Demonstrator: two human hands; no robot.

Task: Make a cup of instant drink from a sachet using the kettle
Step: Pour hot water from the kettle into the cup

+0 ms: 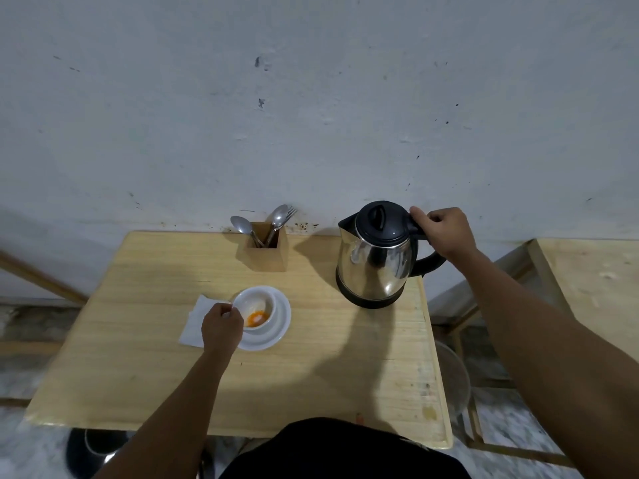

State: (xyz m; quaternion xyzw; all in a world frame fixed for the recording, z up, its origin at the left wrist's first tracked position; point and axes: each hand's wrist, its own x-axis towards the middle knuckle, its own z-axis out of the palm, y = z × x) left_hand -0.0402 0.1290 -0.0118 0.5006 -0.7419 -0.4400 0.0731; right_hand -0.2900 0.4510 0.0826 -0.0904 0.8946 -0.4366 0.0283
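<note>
Light wooden table (138, 382). Steel electric kettle with black lid (375, 257) stands upright at the far right; right hand (444, 233) is closed over the top of its black handle. White ceramic cup (256, 307), orange powder (256, 318) inside, sits on a white saucer (280, 326) near centre-left. Left hand (221, 326) pinches the cup's near rim, fingers curled. White napkin (195, 323) lies beside the saucer.

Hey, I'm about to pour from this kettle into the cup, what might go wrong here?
1. The left hand grips the white cup at its rim, so hot water could splash the fingers.
2. The steel kettle with black lid stands near the wooden table's right edge; the right hand holds only the handle top, so it might tip.
</note>
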